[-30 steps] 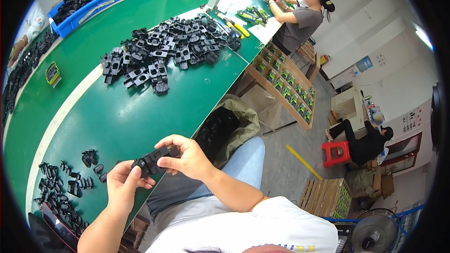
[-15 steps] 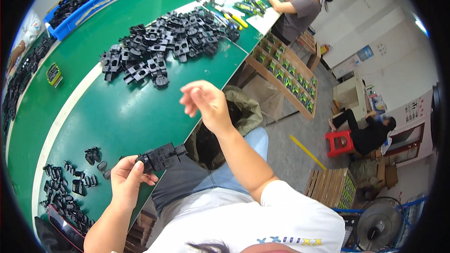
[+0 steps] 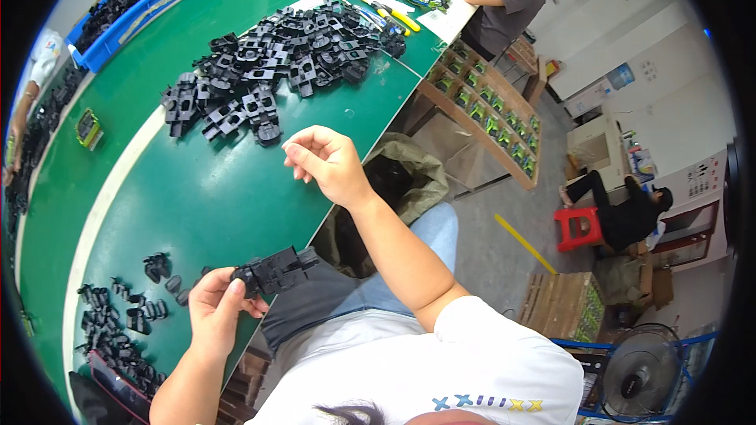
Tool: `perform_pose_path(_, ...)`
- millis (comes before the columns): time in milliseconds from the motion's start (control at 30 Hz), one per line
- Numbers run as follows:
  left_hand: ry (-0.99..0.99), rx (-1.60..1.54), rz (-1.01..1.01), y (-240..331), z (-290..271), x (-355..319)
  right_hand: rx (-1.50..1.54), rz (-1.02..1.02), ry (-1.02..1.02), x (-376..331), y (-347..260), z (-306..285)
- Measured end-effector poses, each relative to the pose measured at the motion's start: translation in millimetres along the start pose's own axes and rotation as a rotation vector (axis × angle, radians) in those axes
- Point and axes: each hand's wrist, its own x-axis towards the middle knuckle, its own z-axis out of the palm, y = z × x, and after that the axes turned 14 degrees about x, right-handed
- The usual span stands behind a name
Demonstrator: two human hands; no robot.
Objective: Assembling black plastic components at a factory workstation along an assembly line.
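Note:
My left hand [image 3: 216,311] is closed on a black plastic chassis [image 3: 277,271], gripping its left end over the table's front edge. The chassis lies roughly level, its narrow end pointing right. My right hand [image 3: 327,165] is raised in front of a big heap of similar black chassis parts [image 3: 268,71], touching none of them. Its fingers are curled in, with the thumb against them; whatever may be between them is hidden. Small black plastic pieces [image 3: 110,330] lie scattered beside my left forearm.
An open sack [image 3: 425,181] with dark contents is at the green table's [image 3: 205,197] edge. A blue bin [image 3: 157,8] of black parts stands far left. Yellow-handled tools [image 3: 398,17] lie beyond the heap. A compartmented tray [image 3: 480,118] holds green toy cars. A co-worker [image 3: 508,0] is at the far end.
My right hand has moved slightly left and its fingers have drawn closer together. My left hand still holds the chassis, a little lower and to the right in the picture.

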Motion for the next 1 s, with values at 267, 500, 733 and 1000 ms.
perform_pose_path(267,0.083,-0.024,-0.098,19.3,3.0,6.9,-0.127,-0.011,0.043,-4.3,-3.8,-3.5)
perform_pose_path(500,0.538,0.103,0.078,112.1,-74.0,41.6,-0.125,-0.073,0.01,-4.8,-0.4,-4.9)
perform_pose_path(733,0.932,0.03,0.418,177.0,-240.1,54.4,-0.186,-0.077,0.014,-9.0,-1.7,-7.3)
perform_pose_path(1000,1.663,-0.1,0.174,124.5,-458.2,24.5,-0.264,-0.056,0.028,-2.8,6.7,0.1)
